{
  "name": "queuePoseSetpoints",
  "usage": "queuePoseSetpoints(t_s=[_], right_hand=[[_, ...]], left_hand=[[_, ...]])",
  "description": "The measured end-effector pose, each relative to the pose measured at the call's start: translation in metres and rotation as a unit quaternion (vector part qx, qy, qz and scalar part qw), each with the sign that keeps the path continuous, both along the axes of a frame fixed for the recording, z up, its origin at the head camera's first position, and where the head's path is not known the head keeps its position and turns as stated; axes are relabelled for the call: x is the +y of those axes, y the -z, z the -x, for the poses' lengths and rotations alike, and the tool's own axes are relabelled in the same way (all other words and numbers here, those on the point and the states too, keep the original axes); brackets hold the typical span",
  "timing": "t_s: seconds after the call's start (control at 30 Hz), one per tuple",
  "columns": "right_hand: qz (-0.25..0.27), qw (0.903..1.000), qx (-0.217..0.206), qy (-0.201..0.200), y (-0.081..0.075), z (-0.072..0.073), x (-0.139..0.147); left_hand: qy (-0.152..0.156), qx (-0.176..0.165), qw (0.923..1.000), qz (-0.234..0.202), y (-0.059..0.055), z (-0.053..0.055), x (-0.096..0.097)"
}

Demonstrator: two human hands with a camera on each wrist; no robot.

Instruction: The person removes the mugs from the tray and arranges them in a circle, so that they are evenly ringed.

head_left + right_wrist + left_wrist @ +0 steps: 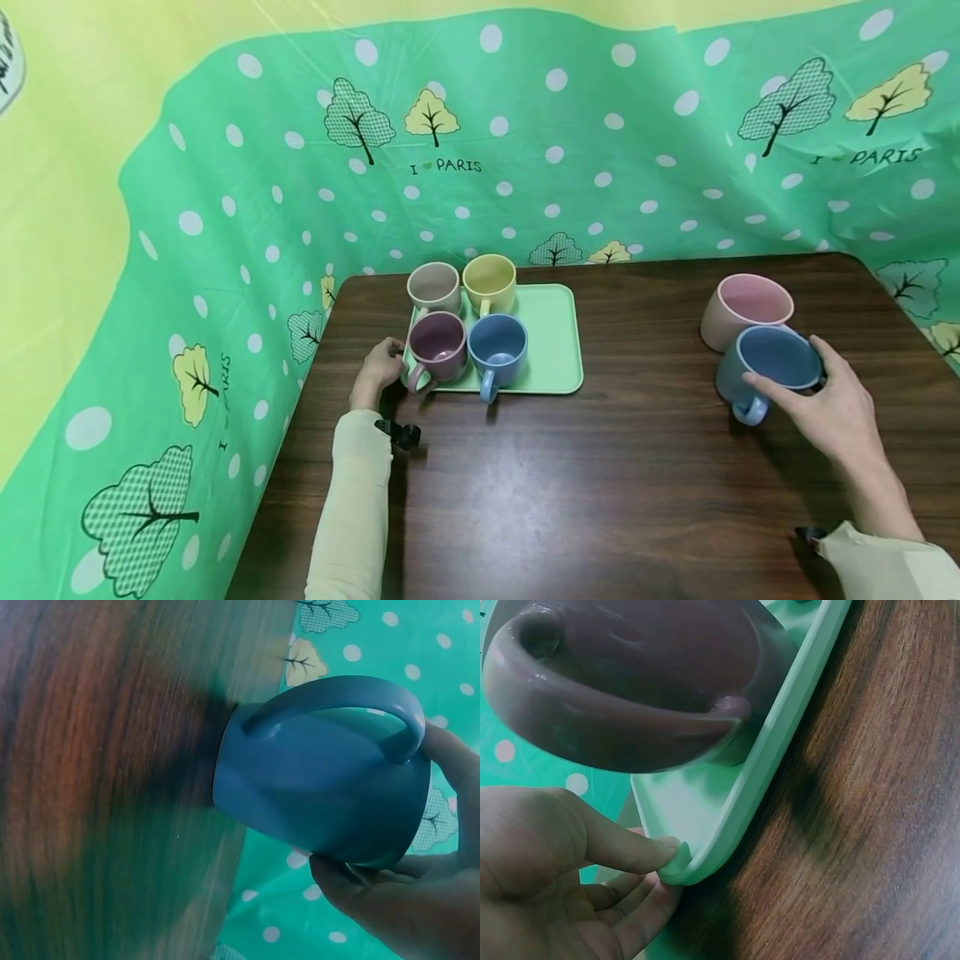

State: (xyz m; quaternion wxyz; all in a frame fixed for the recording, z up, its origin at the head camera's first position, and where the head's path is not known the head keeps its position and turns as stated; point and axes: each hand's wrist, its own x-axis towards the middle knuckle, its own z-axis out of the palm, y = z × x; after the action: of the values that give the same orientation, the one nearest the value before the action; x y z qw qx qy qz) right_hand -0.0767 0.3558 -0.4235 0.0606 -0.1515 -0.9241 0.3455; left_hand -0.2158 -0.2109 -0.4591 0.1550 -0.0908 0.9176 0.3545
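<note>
Blue mug in hand [776, 358], at the right of the surface, directly in front of a pink mug [750, 304]; whether the two touch, or whether the blue base meets the surface, cannot be told. The right hand [840, 408] grips the blue mug near its rim, thumb to one side and fingers to the other, with the mug's handle (a rounded loop) directed toward the person.

Well apart, to the left, lies a light green tray [553, 342]. The left hand [381, 365] pinches its near left corner, the thumb over the lip (clearest in the left wrist view). Four mugs stand upright on the tray in two rows: a grey mug [433, 292] and a yellow mug [490, 279] behind, a purple mug [437, 342] and a second blue mug [497, 342] in front. The right portion of the tray is bare.

The surface [562, 483] is dark, wood-grained and rounded at its far corners. Beyond it hangs a green and yellow cloth [555, 158], printed with trees, pale spots and "I PARIS" lettering.
</note>
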Motion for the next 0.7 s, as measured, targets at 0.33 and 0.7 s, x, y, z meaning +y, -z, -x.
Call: queuePoseSetpoints(t_s=[0.33, 0.7], right_hand=[[-0.007, 0.9998, -0.015, -0.007, -0.0013, -0.0008, 0.0033], [-0.002, 0.9997, 0.005, -0.022, -0.0012, 0.0017, 0.0013]], left_hand=[[-0.002, -0.002, 1.0, -0.003, -0.0004, 0.0006, 0.0001], [-0.001, -0.002, 1.0, -0.001, -0.0017, -0.0001, 0.0005]])
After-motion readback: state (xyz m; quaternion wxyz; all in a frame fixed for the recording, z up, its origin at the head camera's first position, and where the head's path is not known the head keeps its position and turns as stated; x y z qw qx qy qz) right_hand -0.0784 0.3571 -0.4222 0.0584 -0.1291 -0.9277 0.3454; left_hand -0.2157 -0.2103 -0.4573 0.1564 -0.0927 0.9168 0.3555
